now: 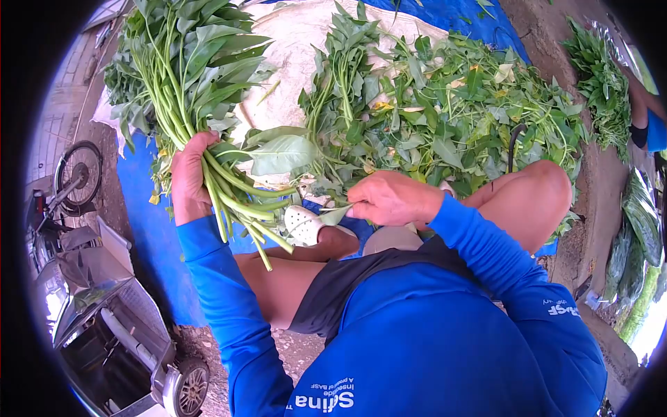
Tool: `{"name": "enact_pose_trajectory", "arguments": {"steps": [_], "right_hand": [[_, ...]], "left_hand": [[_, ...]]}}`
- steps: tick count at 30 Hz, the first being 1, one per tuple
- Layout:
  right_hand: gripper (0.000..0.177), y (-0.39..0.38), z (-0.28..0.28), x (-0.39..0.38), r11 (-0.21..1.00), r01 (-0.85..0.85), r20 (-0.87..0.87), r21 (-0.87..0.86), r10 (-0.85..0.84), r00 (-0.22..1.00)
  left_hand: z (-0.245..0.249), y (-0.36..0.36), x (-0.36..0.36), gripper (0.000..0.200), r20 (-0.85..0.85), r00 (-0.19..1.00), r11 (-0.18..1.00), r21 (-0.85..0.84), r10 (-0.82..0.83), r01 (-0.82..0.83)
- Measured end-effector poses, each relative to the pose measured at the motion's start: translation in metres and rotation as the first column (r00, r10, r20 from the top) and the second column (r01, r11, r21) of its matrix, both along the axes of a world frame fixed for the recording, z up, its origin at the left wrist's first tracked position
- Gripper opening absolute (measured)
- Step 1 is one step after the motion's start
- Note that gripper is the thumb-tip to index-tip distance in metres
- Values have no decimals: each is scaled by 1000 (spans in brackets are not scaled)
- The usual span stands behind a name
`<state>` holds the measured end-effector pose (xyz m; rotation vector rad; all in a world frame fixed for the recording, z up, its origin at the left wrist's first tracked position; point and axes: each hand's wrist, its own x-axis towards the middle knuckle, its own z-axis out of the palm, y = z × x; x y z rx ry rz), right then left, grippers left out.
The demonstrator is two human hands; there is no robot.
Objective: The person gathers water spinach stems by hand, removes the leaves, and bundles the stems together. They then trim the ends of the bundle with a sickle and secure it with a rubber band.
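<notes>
My left hand [192, 175] is wrapped around the stems of a big bunch of water spinach [184, 76]. Its leaves point away from me, and the cut stem ends stick out below the hand toward my body. One broad leaf [283, 154] hangs off the bunch to the right. Over my lap, my right hand [397, 198] pinches a pale green leaf [335, 215] between thumb and fingers, apart from the bunch. Beyond the right hand lies a wide heap of loose leaves and stems [445, 121], some yellowed.
A whitish sack cloth [274, 52] lies on a blue tarp [149, 229] under the greens. My white clog [302, 226] is between the hands. A bicycle wheel [78, 177] and a metal-sided cart [132, 333] stand at left. Another person's arm [646, 97] and greens [601, 87] show at right.
</notes>
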<state>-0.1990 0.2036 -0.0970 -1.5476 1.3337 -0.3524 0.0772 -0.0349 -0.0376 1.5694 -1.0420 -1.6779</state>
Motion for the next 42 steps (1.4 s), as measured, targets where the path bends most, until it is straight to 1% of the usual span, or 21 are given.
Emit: {"name": "enact_pose_trajectory", "arguments": {"steps": [1, 2, 4, 6, 8, 11, 14, 17, 20, 23, 24, 26, 27, 29, 31, 34, 36, 37, 38, 40, 42], "right_hand": [[27, 0, -1, -28, 992, 46, -98, 116, -35, 995], [26, 16, -32, -50, 951, 116, -454, -288, -242, 858], [28, 8, -85, -73, 764, 144, -583, -628, -586, 563], [40, -34, -101, -87, 800, 482, -489, -357, -600, 633], [55, -76, -110, -71, 723, 645, -293, 247, -579, 761], [66, -96, -150, -29, 807, 540, -423, 238, -414, 806], [69, -98, -168, 20, 686, 641, -185, -343, -719, 670], [67, -135, -183, 66, 811, 584, -244, 37, -559, 792], [67, -164, -212, 96, 624, 764, -327, 164, -696, 639], [71, -171, -281, 92, 672, 697, -124, 250, -692, 711], [69, -168, -270, 88, 707, 684, -99, 179, -679, 728], [61, -165, -220, 69, 678, 702, 89, 219, -730, 678], [57, -160, -188, 58, 659, 710, 184, 248, -752, 633], [60, -143, -120, 11, 765, 456, 607, 455, -641, 470], [57, -121, -97, -31, 746, 329, 720, 578, -657, 225], [42, -92, -82, -67, 541, 467, 546, 699, -826, 140], [37, -72, -100, -71, 497, 759, 196, 421, -867, 459], [36, -61, -124, -78, 578, 790, 44, 206, -812, 582], [35, -51, -148, -86, 639, 769, -161, -6, -760, 630], [37, -37, -202, -108, 820, 417, -466, -391, -567, 679], [37, -33, -155, -91, 719, 591, -446, -365, -693, 567]], "left_hand": [[3, -2, 4, 21, 69, 997, 998, -54, 17, -14], [-2, -8, 8, 25, 104, 993, 995, -95, 51, -41], [0, -12, 12, 25, 156, 986, 992, -118, 57, -39], [-3, -18, 17, 25, 159, 985, 990, -136, 65, -44], [-2, -20, 16, 25, 177, 982, 988, -150, 65, -39], [1, -19, 13, 24, 168, 978, 983, -156, 124, -98], [15, -13, 13, 23, 189, 973, 980, -168, 134, -103], [18, -12, 21, 27, 197, 975, 982, -175, 104, -70], [25, -7, 17, 29, 102, 981, 965, -221, 164, -138], [32, 1, 16, 31, 85, 978, 956, -242, 189, -164], [34, 3, 18, 31, 88, 979, 957, -242, 185, -159], [37, 5, 22, 32, 98, 979, 958, -245, 180, -152], [35, 6, 25, 32, 88, 977, 955, -246, 193, -167], [36, 6, 26, 32, 61, 978, 949, -259, 201, -179], [36, 7, 24, 32, 42, 979, 950, -252, 200, -183], [34, 5, 27, 28, 47, 980, 960, -214, 194, -179], [32, 6, 28, 28, 62, 986, 959, -249, 158, -138], [31, 7, 26, 28, 71, 987, 957, -266, 141, -118], [30, 10, 24, 28, 69, 988, 960, -256, 137, -115], [29, 13, 23, 27, 67, 989, 963, -242, 135, -115], [32, 15, 22, 27, 64, 988, 958, -260, 143, -122]]}}
